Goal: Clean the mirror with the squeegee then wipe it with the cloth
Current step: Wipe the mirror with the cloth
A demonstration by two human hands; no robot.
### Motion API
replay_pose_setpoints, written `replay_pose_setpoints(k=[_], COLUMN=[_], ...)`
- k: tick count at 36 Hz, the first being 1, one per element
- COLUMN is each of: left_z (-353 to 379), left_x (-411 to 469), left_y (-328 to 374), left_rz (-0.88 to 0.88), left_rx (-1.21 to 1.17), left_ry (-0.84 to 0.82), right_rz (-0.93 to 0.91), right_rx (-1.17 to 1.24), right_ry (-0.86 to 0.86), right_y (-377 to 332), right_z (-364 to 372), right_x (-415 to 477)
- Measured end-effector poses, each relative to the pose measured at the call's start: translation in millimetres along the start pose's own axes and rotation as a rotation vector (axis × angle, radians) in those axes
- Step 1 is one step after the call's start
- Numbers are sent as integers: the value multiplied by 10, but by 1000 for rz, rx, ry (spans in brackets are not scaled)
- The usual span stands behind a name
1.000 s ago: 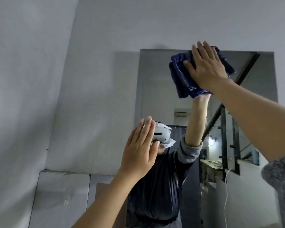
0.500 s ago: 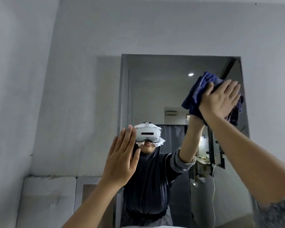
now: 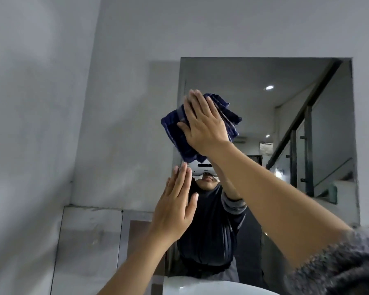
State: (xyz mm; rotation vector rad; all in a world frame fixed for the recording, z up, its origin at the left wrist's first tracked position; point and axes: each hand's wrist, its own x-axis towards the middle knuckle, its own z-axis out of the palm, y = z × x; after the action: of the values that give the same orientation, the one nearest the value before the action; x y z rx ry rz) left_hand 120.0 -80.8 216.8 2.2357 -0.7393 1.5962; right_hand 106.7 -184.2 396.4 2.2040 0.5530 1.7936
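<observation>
A rectangular mirror (image 3: 275, 107) hangs on the grey wall ahead of me. My right hand (image 3: 203, 122) presses a folded dark blue cloth (image 3: 175, 133) flat against the mirror's left edge, about halfway up; part of the cloth overhangs onto the wall. My left hand (image 3: 175, 207) is raised below it, empty, fingers straight, palm toward the mirror's left edge; whether it touches the glass I cannot tell. No squeegee is in view. The mirror reflects a person wearing a white headset.
A white sink rim (image 3: 200, 287) shows at the bottom, under the mirror. Pale tiled panels (image 3: 90, 241) line the lower wall at left. A staircase rail and ceiling lights appear only as reflections.
My right hand has swept the cloth from the mirror's top to its right side, then across and down to the left edge. My left hand stays raised near the left edge.
</observation>
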Motion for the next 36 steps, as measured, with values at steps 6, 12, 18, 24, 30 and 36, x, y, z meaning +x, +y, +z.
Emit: replay_pose_setpoints(k=[6,12,18,24,30,36], left_z=[-1,59,-73,-271,-452,-548], left_x=[4,2,109,576,1086,1123], left_y=[4,7,36,-64,-181,-296], left_rz=[12,-12,5,54,54,151], left_rx=[7,36,18,115,153,138], left_ry=[13,12,66,97,165,125], right_rz=[-241,-21,216,491,925,1087], right_rx=[-136,-133,-90,-33,78,161], right_ry=[-106,-92,-43,66,182,222], right_y=[627,1266,1701,1822,1514,818], right_z=[-115,-288,-343,-263,-112,19], right_x=[-330,-701,-1005,-1205,-1341,-1338])
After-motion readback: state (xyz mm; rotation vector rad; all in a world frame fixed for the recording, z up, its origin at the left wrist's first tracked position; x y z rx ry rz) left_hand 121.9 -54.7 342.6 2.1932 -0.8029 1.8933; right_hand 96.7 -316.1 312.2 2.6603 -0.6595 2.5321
